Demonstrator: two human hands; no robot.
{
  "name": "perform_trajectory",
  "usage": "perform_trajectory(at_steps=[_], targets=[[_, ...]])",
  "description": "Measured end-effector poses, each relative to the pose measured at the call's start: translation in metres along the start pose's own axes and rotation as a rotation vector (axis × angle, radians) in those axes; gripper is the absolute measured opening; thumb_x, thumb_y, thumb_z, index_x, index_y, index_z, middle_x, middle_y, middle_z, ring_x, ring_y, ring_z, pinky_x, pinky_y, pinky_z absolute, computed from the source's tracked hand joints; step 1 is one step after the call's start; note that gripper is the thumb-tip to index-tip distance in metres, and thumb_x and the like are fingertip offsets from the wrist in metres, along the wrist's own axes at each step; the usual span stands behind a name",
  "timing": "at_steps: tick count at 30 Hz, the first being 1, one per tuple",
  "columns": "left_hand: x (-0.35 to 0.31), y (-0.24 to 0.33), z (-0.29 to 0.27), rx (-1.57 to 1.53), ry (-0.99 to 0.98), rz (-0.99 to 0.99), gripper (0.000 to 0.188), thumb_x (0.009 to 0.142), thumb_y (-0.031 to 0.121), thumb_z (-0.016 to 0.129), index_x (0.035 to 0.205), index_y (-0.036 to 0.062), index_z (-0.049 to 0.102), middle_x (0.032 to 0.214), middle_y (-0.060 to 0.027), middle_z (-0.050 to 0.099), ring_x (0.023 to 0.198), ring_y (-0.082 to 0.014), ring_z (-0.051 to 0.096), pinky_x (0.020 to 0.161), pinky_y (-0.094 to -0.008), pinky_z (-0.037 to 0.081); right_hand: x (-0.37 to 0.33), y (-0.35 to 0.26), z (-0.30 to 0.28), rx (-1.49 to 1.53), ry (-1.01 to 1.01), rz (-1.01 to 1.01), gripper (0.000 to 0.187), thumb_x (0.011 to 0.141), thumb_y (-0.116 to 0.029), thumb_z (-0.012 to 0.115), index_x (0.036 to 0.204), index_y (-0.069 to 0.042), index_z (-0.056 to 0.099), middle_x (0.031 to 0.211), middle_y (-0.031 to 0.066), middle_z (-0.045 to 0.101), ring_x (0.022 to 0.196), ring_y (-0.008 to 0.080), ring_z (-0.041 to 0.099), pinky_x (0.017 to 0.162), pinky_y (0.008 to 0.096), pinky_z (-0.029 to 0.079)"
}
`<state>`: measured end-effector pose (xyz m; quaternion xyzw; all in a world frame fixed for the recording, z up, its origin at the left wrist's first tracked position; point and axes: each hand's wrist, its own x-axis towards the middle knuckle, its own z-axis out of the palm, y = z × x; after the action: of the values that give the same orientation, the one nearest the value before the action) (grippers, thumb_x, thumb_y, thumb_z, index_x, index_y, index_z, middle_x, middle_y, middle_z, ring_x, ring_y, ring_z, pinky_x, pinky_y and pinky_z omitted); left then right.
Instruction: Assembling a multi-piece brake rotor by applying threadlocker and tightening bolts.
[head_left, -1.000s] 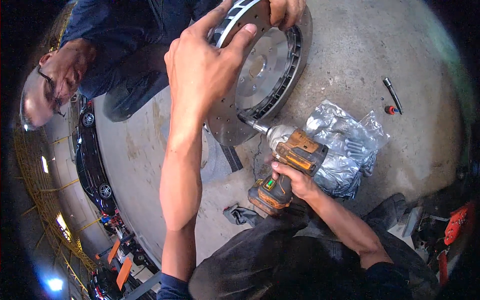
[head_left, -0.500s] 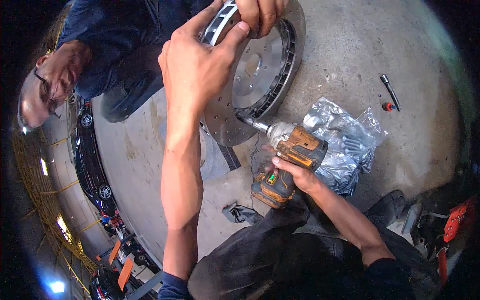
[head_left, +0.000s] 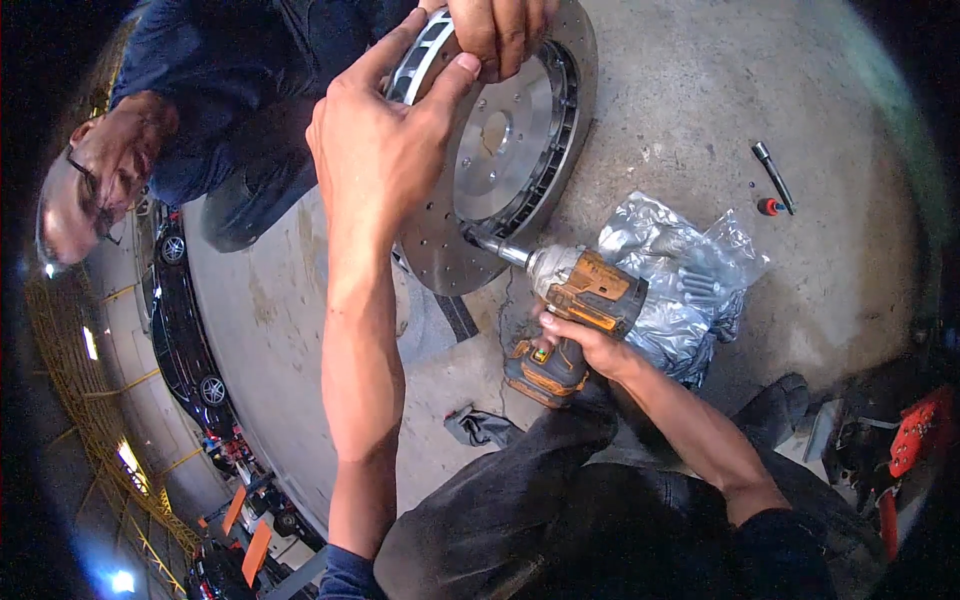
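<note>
A drilled brake disc [head_left: 445, 255] with a silver centre hat stands on edge on the floor. My left hand [head_left: 385, 150] grips its vented rim at the top, thumb on the drilled face and fingers over the far side. Beside my thumb, a co-worker's hand [head_left: 500, 30] holds the same rim. My right hand [head_left: 590, 345] is wrapped round the grip of a worn orange and black impact wrench [head_left: 595, 290]. The wrench's long socket [head_left: 505, 248] reaches to the edge of the hat, low on the disc; what its tip meets is hidden.
On the floor to the right lies a clear plastic bag with bolts [head_left: 690, 285]. Beyond it are a black extension bar [head_left: 773, 175] and a small red piece [head_left: 768, 206]. A dark crumpled cloth [head_left: 482, 427] lies near my knee. A co-worker [head_left: 230, 110] crouches at the upper left.
The disc, both my hands and the wrench have shifted slightly left in the picture. The grips look the same, and the socket stays at the hat's edge.
</note>
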<state>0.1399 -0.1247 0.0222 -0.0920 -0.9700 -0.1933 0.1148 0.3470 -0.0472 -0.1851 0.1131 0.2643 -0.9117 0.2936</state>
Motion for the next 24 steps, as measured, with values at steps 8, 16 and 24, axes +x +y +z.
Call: perform_trajectory(at_steps=[8,16,24], targets=[[-0.003,0.000,-0.002,-0.004,0.020,-0.038,0.056,0.075,0.037,0.081,0.123,0.0109,0.069,0.108,-0.0176,0.072,0.098,-0.0229,0.070,0.089,-0.0335,0.052,0.001,0.003,-0.006,0.013,-0.084,0.041,0.023,0.094,-0.017,0.063,0.111,-0.002,0.058,0.079,-0.0008,0.053,0.069,0.0084,0.052,0.065,0.0266,0.046],[-0.002,0.002,-0.005,-0.048,-0.031,-0.062,0.055,0.079,0.030,0.080,0.128,0.0105,0.065,0.112,-0.0180,0.070,0.097,-0.0223,0.070,0.087,-0.0342,0.053,0.001,0.008,-0.010,0.012,-0.043,0.011,0.017,0.093,-0.018,0.065,0.101,-0.004,0.059,0.075,-0.0017,0.054,0.065,0.0071,0.051,0.064,0.0257,0.046],[-0.008,0.000,-0.004,-0.057,-0.010,-0.088,0.055,0.076,0.035,0.081,0.124,0.0089,0.068,0.108,-0.0165,0.072,0.098,-0.0214,0.070,0.088,-0.0325,0.052,-0.001,0.004,0.001,-0.028,-0.043,0.031,0.017,0.094,-0.018,0.062,0.102,-0.003,0.058,0.076,-0.0010,0.052,0.066,0.0084,0.051,0.065,0.0265,0.045]])
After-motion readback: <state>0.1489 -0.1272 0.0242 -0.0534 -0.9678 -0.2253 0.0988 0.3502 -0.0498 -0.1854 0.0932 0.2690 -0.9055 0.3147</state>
